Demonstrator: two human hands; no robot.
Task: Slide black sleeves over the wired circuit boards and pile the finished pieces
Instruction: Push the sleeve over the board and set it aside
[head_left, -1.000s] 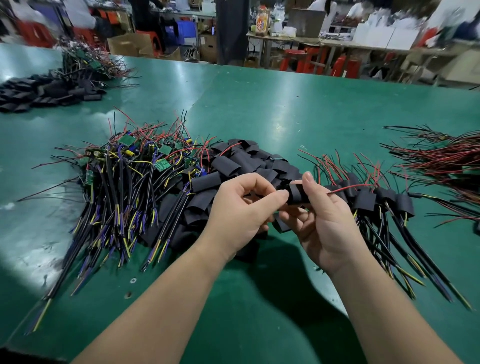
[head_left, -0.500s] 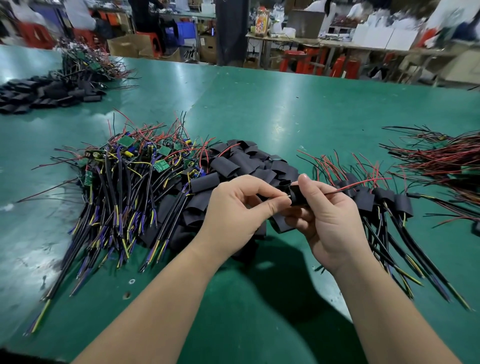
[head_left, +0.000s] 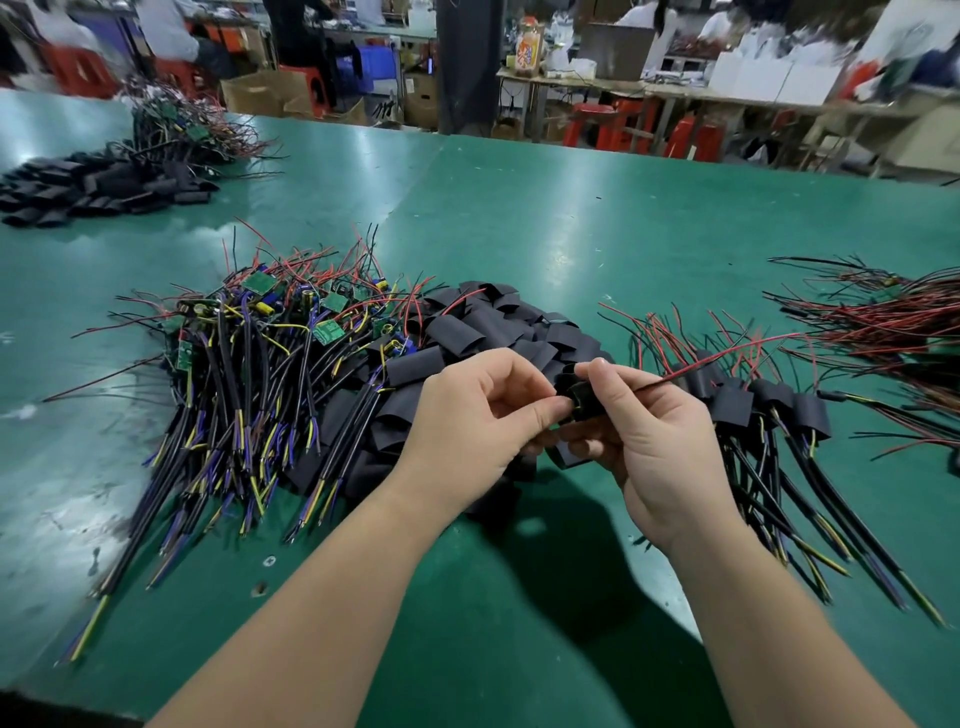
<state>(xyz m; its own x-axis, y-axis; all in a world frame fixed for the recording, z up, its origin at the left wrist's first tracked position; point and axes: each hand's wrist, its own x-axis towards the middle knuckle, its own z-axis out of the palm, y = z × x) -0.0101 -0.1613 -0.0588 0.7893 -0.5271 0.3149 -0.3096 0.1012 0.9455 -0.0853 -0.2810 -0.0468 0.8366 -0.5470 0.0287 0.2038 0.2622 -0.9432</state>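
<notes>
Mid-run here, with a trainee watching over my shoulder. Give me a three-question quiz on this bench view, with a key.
1. True or false: the left hand and the right hand both pinch the same black sleeve.
2. Where does the pile of finished sleeved pieces lie? A: just right of the right hand. B: under the left forearm. C: in a cardboard box.
3. Fill in: the bare green boards lie to the ___ of the loose sleeves.
Key: 1 true; 2 A; 3 left.
</notes>
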